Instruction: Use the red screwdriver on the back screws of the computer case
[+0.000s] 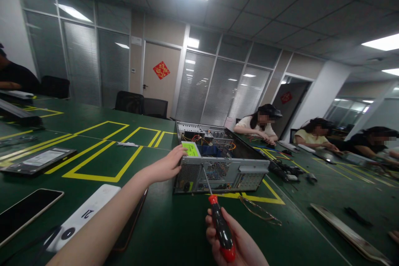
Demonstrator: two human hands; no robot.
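Observation:
An open computer case [207,176] lies on the green table, its rear panel turned towards me. My left hand [168,163] rests at the case's left rear corner, fingers stretched over the edge of the power supply [190,149], which bears a yellow-green label. In my right hand [232,235] is a screwdriver [220,226] with a black and red handle, the fingers wrapped round it. Its shaft points up and away, and the tip meets the rear panel near the power supply in view; exact contact cannot be made out. Coloured cables show inside the case.
To the left lie a hard drive [40,161], a phone [28,212] and a white device marked 21 [89,212]. Thin wires [260,210] and a bundle of black cables [288,170] lie right of the case. Several people sit around the table.

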